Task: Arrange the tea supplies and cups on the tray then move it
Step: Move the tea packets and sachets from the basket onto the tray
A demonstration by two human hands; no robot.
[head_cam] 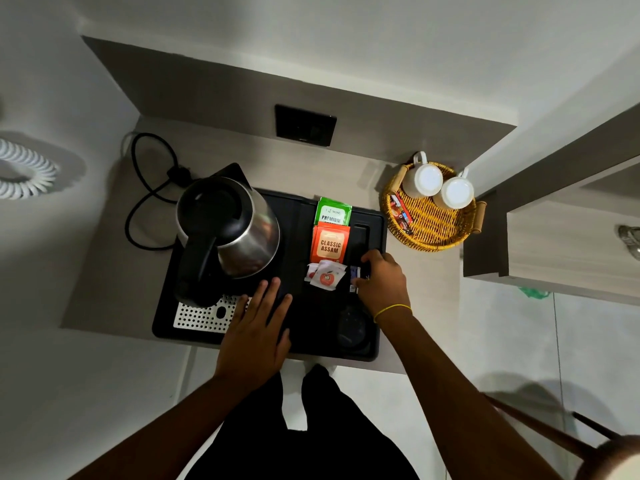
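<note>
**Right hand pinching sachets on black tray**

Fingers of the right hand (382, 284) are curled around small blue-and-white sachets (354, 277) at the right side of the black plastic tray (311, 344). Left hand (258, 329) lies flat on the tray's near middle, fingers spread, holding nothing. On the tray: a steel kettle with black lid (228, 230) at left — an orange tea packet (329, 244), a green one (333, 213) behind it, white sachets (325, 276) in front. Two upturned white cups (438, 188) sit in a round wicker basket (433, 220), right of the tray.
</note>
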